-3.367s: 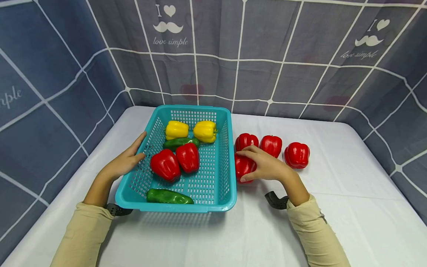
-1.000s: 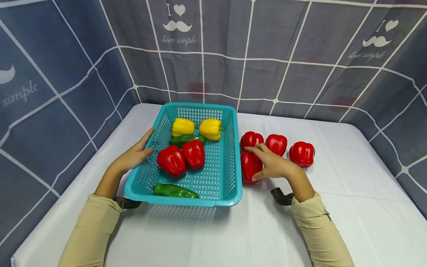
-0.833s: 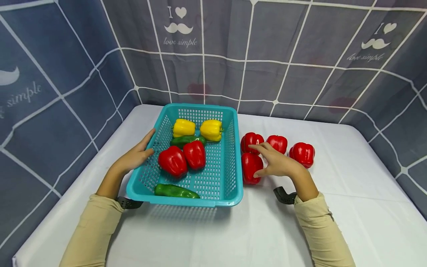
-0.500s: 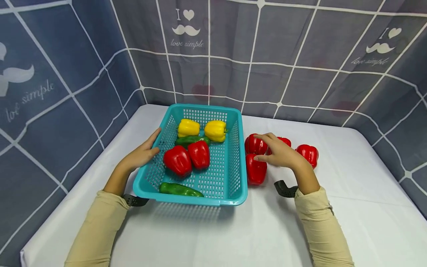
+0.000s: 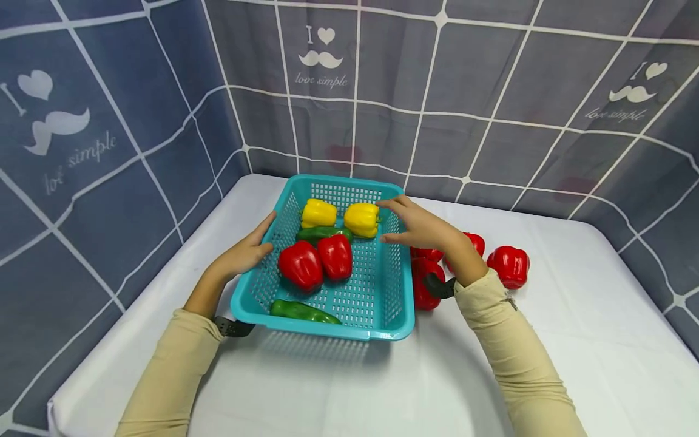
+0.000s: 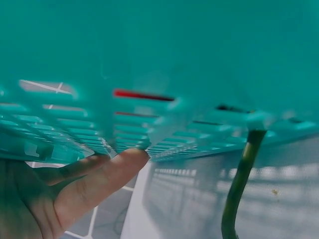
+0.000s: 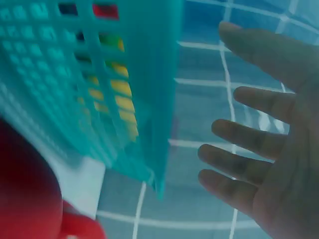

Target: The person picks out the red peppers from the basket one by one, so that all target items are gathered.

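A turquoise basket (image 5: 327,331) holds two yellow bell peppers (image 5: 319,213), two red bell peppers (image 5: 300,265) and two long green peppers (image 5: 304,311). My left hand (image 5: 243,254) lies along the basket's left side, its fingers straight against the perforated wall in the left wrist view. Over the basket's right rim hovers my right hand (image 5: 417,226), fingers spread and holding nothing; the right wrist view shows these fingers (image 7: 249,144) extended beside the rim. Beneath that wrist, right of the basket, sit several more red bell peppers (image 5: 426,285), partly hidden by the hand and forearm.
Farther right on the white-covered table (image 5: 568,328) stands another red bell pepper (image 5: 509,267). A grey-blue checked curtain (image 5: 398,73) encloses the back and sides. A green stem (image 6: 242,184) pokes through the basket's holes in the left wrist view.
My right hand has let go of the red bell pepper beside the basket, risen and moved left over the rim. The left hand stays at the basket's side. The head view has shifted slightly.
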Demonstrator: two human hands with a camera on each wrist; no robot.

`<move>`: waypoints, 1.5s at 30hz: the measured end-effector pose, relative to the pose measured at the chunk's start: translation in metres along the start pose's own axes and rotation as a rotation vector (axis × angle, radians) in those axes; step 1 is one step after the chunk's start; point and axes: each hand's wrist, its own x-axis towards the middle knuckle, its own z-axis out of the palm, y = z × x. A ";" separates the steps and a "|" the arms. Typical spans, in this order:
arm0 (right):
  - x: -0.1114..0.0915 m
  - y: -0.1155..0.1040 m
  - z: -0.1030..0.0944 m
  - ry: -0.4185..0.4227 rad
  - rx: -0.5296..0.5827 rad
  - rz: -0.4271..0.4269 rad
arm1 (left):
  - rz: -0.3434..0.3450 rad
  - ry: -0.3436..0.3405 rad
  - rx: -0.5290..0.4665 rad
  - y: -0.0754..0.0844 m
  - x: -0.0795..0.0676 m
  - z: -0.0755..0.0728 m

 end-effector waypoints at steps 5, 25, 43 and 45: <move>0.014 -0.009 0.010 -0.091 0.030 -0.029 | -0.003 0.000 0.003 0.000 0.003 0.005; 0.031 -0.019 0.057 -0.245 0.000 -0.069 | 0.014 -0.005 0.006 -0.005 0.008 0.005; 0.048 -0.031 0.082 -0.260 -0.059 -0.116 | 0.007 0.012 0.010 -0.007 0.003 -0.003; 0.048 -0.031 0.082 -0.264 -0.065 -0.114 | 0.003 0.008 0.008 -0.007 0.003 -0.003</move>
